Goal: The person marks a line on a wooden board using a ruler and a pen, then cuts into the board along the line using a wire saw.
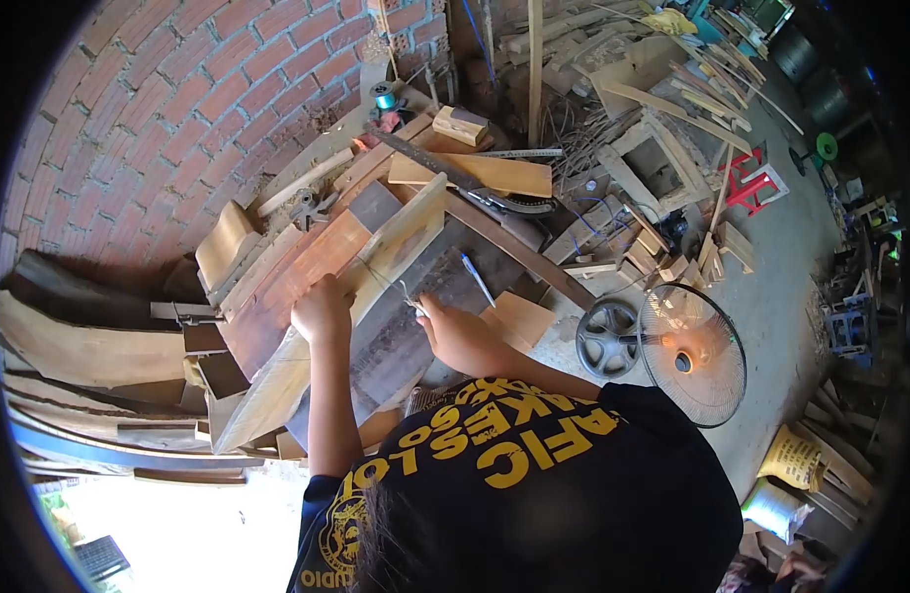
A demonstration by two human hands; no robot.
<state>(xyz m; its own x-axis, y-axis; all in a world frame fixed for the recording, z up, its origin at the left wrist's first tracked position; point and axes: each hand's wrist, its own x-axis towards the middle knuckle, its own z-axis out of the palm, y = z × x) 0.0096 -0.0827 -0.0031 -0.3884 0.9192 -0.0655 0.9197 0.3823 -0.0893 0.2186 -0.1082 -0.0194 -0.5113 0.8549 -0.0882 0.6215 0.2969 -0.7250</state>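
My left hand (324, 308) is closed in a fist at the upper edge of a long light wooden board (406, 237); what its fingers hold, if anything, is hidden. On the near side of the board, my right hand (463, 338) is closed, with thumb and finger pinched on a thin, pale, bent piece like string or wire (408, 293). A thin dark line runs across the board between the two hands. Under and beside it lies a dark plank surface (415, 341). A blue-and-white pen (478, 278) rests there, right of my right hand.
Wood blocks and planks (499, 174) cover the bench toward the brick wall (208, 89), with a spool (383, 96) behind. A fan (694, 354) stands on the floor at right, near a red stool (753, 184). Curved wooden pieces (89, 341) are stacked at left.
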